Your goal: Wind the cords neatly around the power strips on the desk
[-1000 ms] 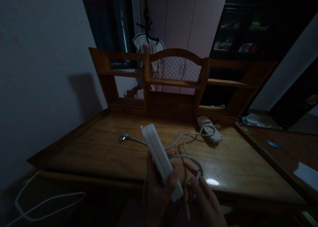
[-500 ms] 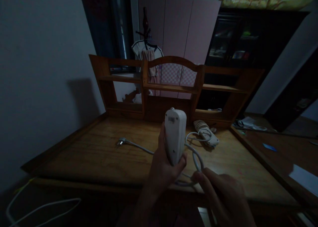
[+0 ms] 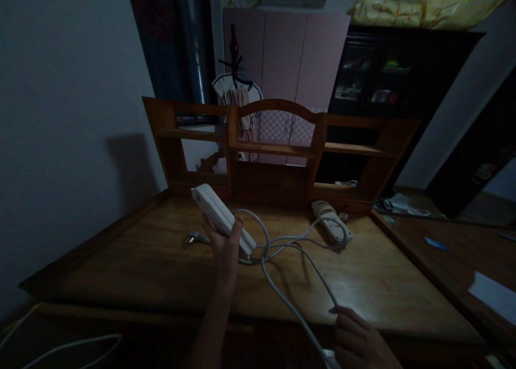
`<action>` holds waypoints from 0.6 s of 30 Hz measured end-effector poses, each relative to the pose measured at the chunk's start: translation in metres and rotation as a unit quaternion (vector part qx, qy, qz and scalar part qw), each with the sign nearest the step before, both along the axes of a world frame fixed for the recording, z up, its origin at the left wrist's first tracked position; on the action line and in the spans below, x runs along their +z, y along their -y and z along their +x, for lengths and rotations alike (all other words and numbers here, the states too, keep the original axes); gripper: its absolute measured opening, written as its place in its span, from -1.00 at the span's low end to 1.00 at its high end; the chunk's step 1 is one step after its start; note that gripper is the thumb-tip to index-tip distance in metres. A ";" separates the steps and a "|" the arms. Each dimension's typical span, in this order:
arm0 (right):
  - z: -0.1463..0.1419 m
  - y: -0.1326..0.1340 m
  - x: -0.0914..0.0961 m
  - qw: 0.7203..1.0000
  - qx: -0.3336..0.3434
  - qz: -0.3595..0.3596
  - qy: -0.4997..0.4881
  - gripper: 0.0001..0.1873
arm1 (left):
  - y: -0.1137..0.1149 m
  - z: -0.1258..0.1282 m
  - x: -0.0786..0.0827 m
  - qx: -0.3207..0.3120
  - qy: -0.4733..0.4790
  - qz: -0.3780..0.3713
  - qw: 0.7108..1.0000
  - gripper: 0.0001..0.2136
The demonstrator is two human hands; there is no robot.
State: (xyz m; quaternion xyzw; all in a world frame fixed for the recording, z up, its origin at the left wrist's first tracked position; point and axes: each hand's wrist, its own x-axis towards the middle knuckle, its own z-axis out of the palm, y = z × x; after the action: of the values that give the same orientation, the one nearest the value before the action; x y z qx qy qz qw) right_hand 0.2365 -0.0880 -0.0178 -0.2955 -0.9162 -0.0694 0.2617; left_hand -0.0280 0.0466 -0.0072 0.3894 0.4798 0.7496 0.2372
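My left hand [image 3: 224, 245] is wrapped round a white power strip [image 3: 220, 212], which tilts above the wooden desk. Closed on a grey cord [image 3: 288, 303], my right hand [image 3: 358, 334] is low on the right, over the desk's front edge. The cord runs in loose, crossing loops between the strip and my right hand. Left of the strip, a plug [image 3: 192, 239] on a grey lead lies on the desk. A second white power strip [image 3: 331, 225], with cord wound round one end, rests at the back right.
The wooden desk [image 3: 153, 267] carries a shelf rack [image 3: 278, 153] along its back, and a wall [image 3: 80, 116] stands at its left. A white paper [image 3: 494, 293] and a blue card [image 3: 435, 243] lie on the surface at the right. A white cable [image 3: 72, 345] hangs at the lower left.
My left hand has moved left with the power strip and tilted it over. My right hand has pulled the cord down and right, so its loops stretch wider.
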 end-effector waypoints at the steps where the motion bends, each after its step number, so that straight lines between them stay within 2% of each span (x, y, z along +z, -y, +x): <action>1: 0.010 -0.004 -0.003 0.999 -0.032 0.002 0.028 -0.81 | 0.003 0.000 0.000 -0.005 -0.004 0.000 1.000 -0.25; 2: 0.020 -0.007 -0.007 0.996 -0.074 -0.004 0.055 -0.88 | 0.006 0.001 0.001 -0.014 -0.008 -0.003 1.000 -0.24; 4: 0.040 -0.015 -0.015 0.987 -0.142 -0.015 0.075 -0.79 | 0.010 0.004 0.001 -0.037 -0.022 -0.019 0.999 -0.22; 7: 0.066 -0.033 -0.029 0.971 -0.232 -0.033 0.045 -0.68 | 0.015 0.009 0.000 -0.085 -0.057 -0.045 0.994 -0.21; 12: 0.092 -0.068 -0.046 0.943 -0.316 -0.107 0.001 -0.45 | 0.017 0.015 -0.001 -0.108 -0.130 -0.084 0.982 -0.23; 15: 0.086 -0.073 -0.036 0.943 -0.300 -0.142 0.001 -0.32 | 0.017 0.021 0.003 -0.088 -0.144 -0.100 0.981 -0.22; 18: 0.049 -0.059 -0.004 0.960 -0.245 -0.132 -0.030 -0.05 | 0.019 0.029 0.008 -0.059 -0.144 -0.116 0.981 -0.19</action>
State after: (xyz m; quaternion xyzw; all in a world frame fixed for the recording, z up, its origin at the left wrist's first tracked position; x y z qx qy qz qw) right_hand 0.2851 -0.0295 -0.0216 -0.5448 -0.8085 -0.0007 0.2228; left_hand 0.0015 0.0279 0.0008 0.4907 0.5685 0.6097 0.2534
